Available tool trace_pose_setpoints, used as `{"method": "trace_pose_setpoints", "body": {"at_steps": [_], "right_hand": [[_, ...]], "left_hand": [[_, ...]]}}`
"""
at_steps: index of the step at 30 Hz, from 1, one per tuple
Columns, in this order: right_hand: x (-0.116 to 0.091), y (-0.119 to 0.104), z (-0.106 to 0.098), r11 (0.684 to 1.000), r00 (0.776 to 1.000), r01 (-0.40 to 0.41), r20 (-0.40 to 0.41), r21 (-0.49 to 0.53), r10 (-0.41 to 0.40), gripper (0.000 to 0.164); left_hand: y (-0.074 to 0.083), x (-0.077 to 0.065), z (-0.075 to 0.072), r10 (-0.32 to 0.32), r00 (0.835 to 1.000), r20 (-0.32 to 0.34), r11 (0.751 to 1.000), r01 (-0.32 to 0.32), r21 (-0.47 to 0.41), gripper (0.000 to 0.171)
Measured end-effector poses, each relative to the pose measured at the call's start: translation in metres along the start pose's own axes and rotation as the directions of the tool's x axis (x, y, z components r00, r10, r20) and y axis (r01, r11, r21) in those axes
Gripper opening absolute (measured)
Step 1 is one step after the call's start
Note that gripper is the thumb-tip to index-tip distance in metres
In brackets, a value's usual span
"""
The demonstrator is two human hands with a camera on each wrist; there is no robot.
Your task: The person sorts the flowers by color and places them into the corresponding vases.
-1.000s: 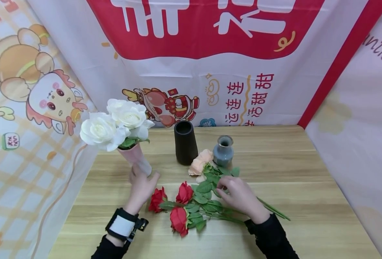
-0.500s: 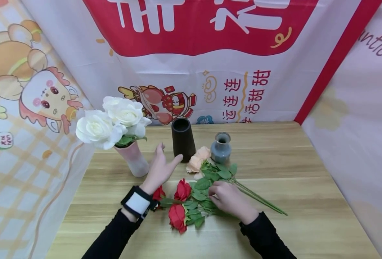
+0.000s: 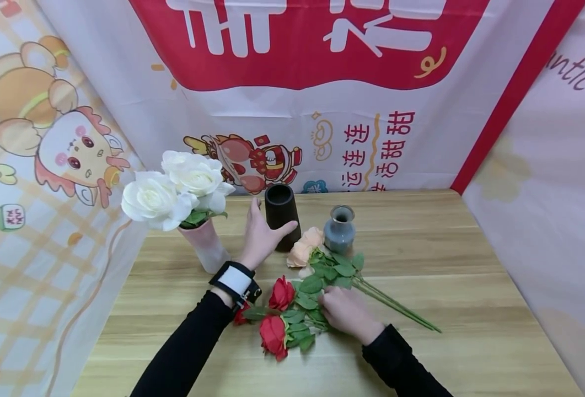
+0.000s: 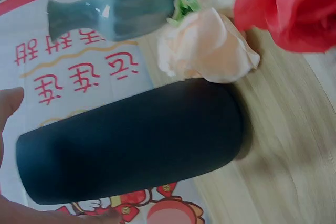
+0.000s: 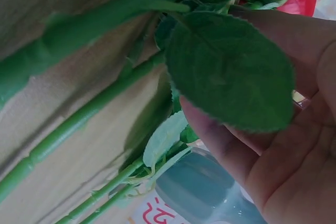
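Note:
My left hand (image 3: 264,234) is beside the black vase (image 3: 281,220) at the back of the table, thumb and fingers spread on either side of it. The left wrist view shows the vase (image 4: 136,142) between thumb and fingers, with gaps showing. My right hand (image 3: 349,313) is down among the red roses (image 3: 273,336), its fingers curled at their leafy stems. In the right wrist view a leaf (image 5: 231,72) hides the fingertips, and a green stem (image 5: 84,114) runs in behind it. Peach roses (image 3: 306,248) lie just beyond, stems toward the right.
A pink-and-white vase (image 3: 205,248) with white roses (image 3: 173,190) stands at the left. The small blue-grey vase (image 3: 340,230) is behind the peach roses' leaves. Printed cloth walls enclose the wooden table (image 3: 451,264) at the back and sides.
My left hand has left the pink-and-white vase and moved right and back to the black vase. My right hand has shifted slightly left and lower into the red rose stems, fingers more curled.

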State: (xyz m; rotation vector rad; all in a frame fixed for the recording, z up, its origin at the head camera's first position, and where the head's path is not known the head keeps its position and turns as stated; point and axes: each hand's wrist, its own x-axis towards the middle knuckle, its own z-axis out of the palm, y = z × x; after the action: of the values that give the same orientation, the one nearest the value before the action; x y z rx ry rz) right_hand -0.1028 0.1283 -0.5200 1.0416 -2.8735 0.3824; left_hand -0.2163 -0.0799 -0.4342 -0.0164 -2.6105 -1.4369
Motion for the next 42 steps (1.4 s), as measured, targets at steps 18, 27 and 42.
{"method": "trace_pose_setpoints", "body": {"at_steps": [18,27,42], "right_hand": [[0.004,-0.002,0.005,0.999,0.999,-0.030,-0.023,-0.038,0.029,0.025],[0.006,-0.002,0.012,0.995,0.998,-0.049,-0.046,-0.087,0.045,0.026],[0.012,-0.002,0.013,0.994,0.996,-0.036,-0.083,-0.105,0.027,0.028]], "left_hand": [[-0.024,0.035,0.017,0.077,0.997,-0.022,0.994,-0.079,-0.076,0.109],[-0.028,0.044,0.030,0.111,0.988,-0.109,0.987,-0.123,-0.106,0.102],[-0.037,0.054,0.026,0.145,0.984,-0.104,0.989,-0.148,-0.022,0.082]]}}
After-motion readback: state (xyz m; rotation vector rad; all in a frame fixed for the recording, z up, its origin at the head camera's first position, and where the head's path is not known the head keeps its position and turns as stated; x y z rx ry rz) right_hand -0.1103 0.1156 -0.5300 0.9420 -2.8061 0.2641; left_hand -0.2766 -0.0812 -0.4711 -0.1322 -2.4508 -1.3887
